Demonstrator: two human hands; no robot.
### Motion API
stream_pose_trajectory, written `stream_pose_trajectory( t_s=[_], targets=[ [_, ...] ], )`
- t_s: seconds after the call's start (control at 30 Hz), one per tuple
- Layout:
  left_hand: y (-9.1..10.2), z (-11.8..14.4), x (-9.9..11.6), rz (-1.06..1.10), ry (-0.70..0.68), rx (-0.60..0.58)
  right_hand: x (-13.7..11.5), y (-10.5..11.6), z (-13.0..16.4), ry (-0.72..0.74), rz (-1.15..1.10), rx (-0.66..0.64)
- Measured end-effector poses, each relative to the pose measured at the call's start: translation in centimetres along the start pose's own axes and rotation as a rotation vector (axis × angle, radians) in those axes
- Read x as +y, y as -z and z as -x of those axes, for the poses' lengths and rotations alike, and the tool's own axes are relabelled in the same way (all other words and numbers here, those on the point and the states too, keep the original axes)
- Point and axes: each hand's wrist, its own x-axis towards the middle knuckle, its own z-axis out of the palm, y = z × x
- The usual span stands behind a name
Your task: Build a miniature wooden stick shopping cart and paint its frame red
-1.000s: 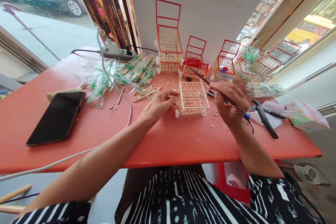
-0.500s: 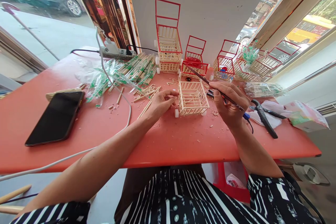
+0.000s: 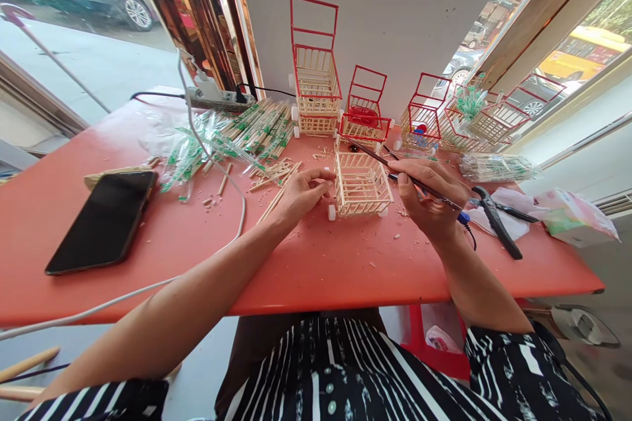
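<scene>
Stick cart between left hand, right hand

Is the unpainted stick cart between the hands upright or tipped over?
Upright. The unpainted cart stands on the red table with its white wheels down and its open top facing up; the left hand touches its side.

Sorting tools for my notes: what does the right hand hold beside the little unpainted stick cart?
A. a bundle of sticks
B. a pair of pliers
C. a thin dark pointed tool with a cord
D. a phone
C: the right hand grips a thin dark tool whose tip reaches over the stick cart; the pliers lie on the table.
</scene>
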Motion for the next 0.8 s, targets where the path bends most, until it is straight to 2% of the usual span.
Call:
stream_pose_trajectory(
  t_s=[0.3, 0.53, 0.8],
  targets=[
    [-0.16, 0.49, 0.92, 0.030, 0.013, -0.007, 0.08, -0.17, 0.00, -0.024, 0.045, 0.040],
    [-0.20, 0.40, 0.72, 0.026, 0.017, -0.006, -0.10, 0.04, -0.17, -0.035, 0.044, 0.052],
    [-0.14, 0.37, 0.39, 0.030, 0.000, -0.010, 0.03, -0.02, 0.03, -0.074, -0.013, -0.083]
  ],
)
